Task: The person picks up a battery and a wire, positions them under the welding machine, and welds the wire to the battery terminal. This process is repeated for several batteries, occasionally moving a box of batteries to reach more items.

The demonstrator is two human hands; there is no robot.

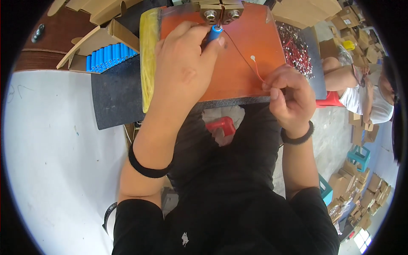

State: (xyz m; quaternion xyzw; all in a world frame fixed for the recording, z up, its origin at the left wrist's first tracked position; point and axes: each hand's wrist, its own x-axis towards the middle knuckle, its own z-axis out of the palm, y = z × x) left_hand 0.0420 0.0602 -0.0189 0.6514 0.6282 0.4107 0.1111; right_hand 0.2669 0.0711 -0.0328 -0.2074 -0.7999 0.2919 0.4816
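Note:
My left hand [185, 63] grips a blue cylindrical battery cell [213, 34] between thumb and fingers. The cell's top end sits right under the two metal electrode blocks [221, 15] of a welding head at the far edge. A thin dark wire [239, 49] runs from the top of the cell toward my right hand [293, 97]. Pinched between the right thumb and fingers is a red wire [257, 73], ending in a small round metal tab [253, 58] that points away from me. Whether the dark wire is joined to the cell cannot be made out.
An orange mat [238, 80] covers the work surface, with yellow wrapping [148, 59] along its left side. An open cardboard box [123, 36] of blue cells stands left. Red and black wires [295, 51] lie heaped at right. Another person [378, 97] sits farther right.

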